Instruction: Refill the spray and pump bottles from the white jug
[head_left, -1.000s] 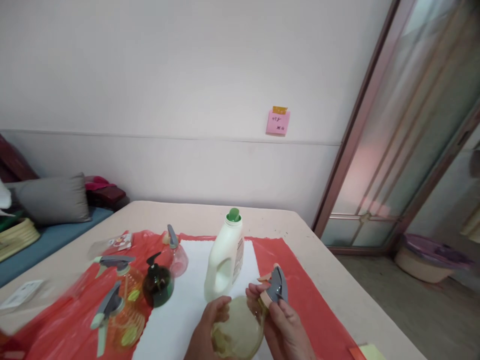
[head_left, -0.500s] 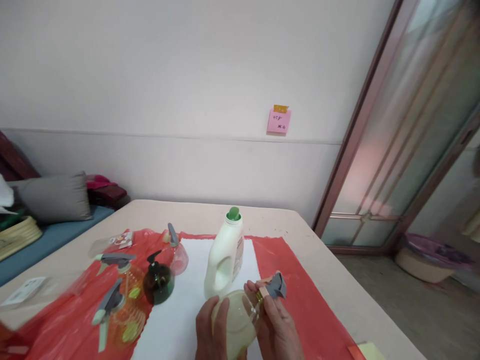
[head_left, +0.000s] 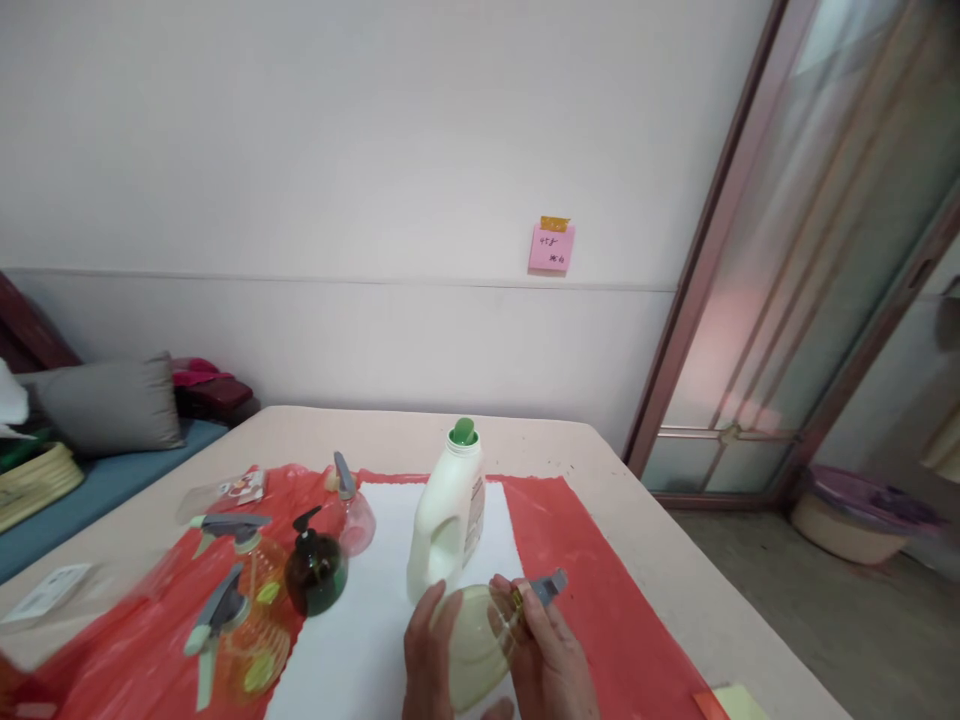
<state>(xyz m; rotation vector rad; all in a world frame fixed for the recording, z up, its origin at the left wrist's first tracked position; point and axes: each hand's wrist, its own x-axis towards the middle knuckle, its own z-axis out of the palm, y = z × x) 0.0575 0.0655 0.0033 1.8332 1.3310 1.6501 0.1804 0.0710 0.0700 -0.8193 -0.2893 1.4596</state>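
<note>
Gripping a tilted spray bottle [head_left: 476,645], both hands [head_left: 431,660] [head_left: 551,660] clasped around it, nozzle pointing right

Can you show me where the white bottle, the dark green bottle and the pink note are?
White bottle [head_left: 444,530]: head view, on the front of its body.
Dark green bottle [head_left: 316,575]: head view, on its round belly.
Pink note [head_left: 551,248]: head view, on the middle of the paper on the wall.

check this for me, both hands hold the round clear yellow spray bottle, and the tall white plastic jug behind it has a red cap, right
Not quite: in the head view the tall white plastic jug has a green cap, not red. The rest stands: left hand and right hand hold the round clear yellow spray bottle.
</note>
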